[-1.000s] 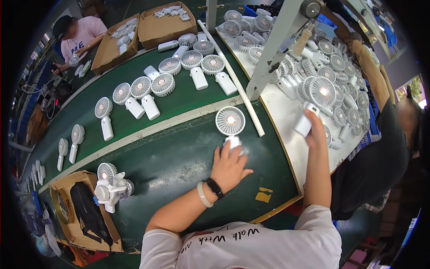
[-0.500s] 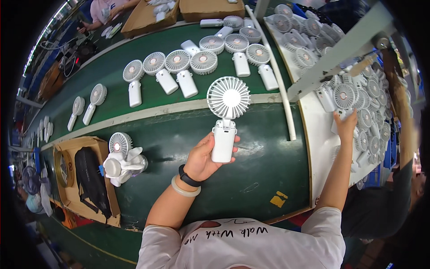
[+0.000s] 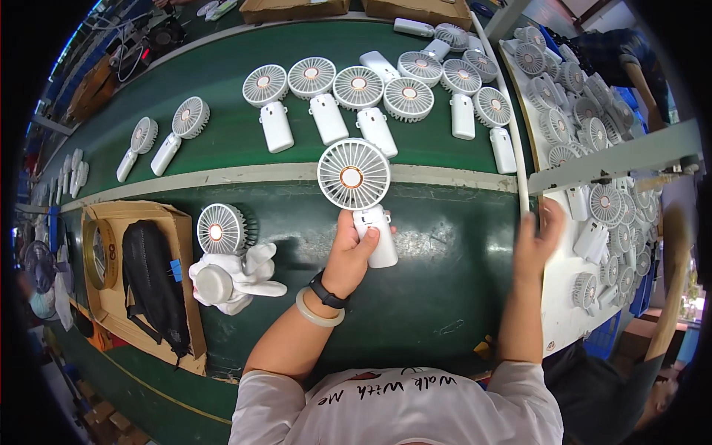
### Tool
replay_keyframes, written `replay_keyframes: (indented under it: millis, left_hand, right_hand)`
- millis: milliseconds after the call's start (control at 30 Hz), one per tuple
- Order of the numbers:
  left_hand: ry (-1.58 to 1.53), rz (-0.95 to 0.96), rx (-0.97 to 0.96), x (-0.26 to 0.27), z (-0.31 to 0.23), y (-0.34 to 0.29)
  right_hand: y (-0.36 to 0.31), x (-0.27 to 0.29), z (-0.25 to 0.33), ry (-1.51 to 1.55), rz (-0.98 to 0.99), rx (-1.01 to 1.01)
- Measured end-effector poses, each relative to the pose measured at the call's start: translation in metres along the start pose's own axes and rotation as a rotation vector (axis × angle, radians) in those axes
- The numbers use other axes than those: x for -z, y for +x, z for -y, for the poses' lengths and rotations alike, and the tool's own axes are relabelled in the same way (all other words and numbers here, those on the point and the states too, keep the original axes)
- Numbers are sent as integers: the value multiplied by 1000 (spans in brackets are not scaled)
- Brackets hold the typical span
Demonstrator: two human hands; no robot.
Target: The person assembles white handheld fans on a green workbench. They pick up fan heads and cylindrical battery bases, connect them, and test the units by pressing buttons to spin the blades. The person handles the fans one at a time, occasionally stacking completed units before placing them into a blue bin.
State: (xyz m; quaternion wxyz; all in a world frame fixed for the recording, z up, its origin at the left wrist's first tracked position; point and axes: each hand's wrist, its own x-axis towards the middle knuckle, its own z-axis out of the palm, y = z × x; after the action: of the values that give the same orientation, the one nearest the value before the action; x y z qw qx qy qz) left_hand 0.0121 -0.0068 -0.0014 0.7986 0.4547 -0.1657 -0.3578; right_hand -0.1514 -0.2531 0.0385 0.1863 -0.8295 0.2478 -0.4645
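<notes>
My left hand (image 3: 354, 248) is wrapped round the handle of a white handheld fan (image 3: 354, 176), thumb across its front. The fan's round grille faces up, with a copper-coloured ring at its hub. My right hand (image 3: 540, 236), slightly blurred, hovers by the white rod at the right edge of the green bench, its fingers apart and nothing seen in them. To its right, many similar white fans (image 3: 607, 205) lie piled on a white surface. Several more fans (image 3: 358, 87) lie in a loose row on the green belt ahead.
At left, a cardboard box (image 3: 194, 297) holds a black pouch (image 3: 154, 282) and a tape roll (image 3: 95, 254). Beside it stand a fan head (image 3: 221, 228) and a white figure-like object (image 3: 233, 282). A grey metal bar (image 3: 615, 157) crosses the right side; another person's arm (image 3: 671, 282) shows there.
My right hand has come away from the piled fans, moving left toward the rod, empty as far as seen. The fan in my left hand has tilted and shifted slightly; the view has turned right.
</notes>
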Motion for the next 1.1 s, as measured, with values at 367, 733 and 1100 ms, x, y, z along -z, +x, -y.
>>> replay_keyframes:
  millis: [367,733,1100]
  left_hand:
    - [-171,-48,-119,4,-5,3]
    - [-250,-46,-123,7,-9,4]
    - [-265,9,-46,8,-14,1]
  right_hand:
    - [31,-209,110,-98,570,103]
    - [21,-110,98,1857,910,-778]
    - [-11,-74,84,1265,889,-887]
